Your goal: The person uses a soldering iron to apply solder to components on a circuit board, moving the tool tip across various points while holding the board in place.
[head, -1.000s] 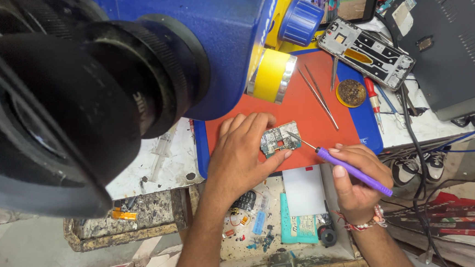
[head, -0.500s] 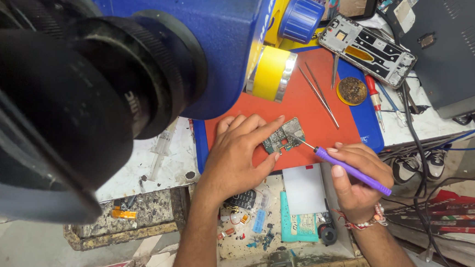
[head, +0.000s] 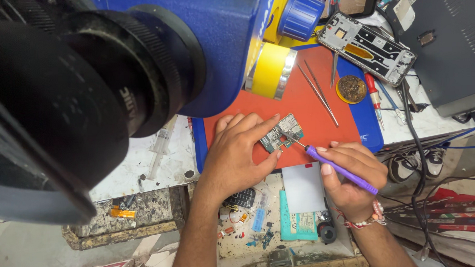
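Note:
A small green circuit board (head: 282,132) lies on the red work mat (head: 301,99). My left hand (head: 237,152) rests flat on the mat and pins the board's left edge with its fingertips. My right hand (head: 350,179) grips a purple-handled tool (head: 338,168), its thin metal tip touching the board's middle. A bead bracelet circles my right wrist.
A large blue and black microscope (head: 134,63) with a yellow ring fills the upper left. Tweezers (head: 318,90), a round brown pot (head: 351,88), a red screwdriver (head: 374,98) and an open phone frame (head: 369,45) lie beyond the board. A drawer of small parts (head: 276,224) sits below.
My left hand has shifted the board slightly right and turned it. The tool tip has come onto the board. The view has moved a little closer.

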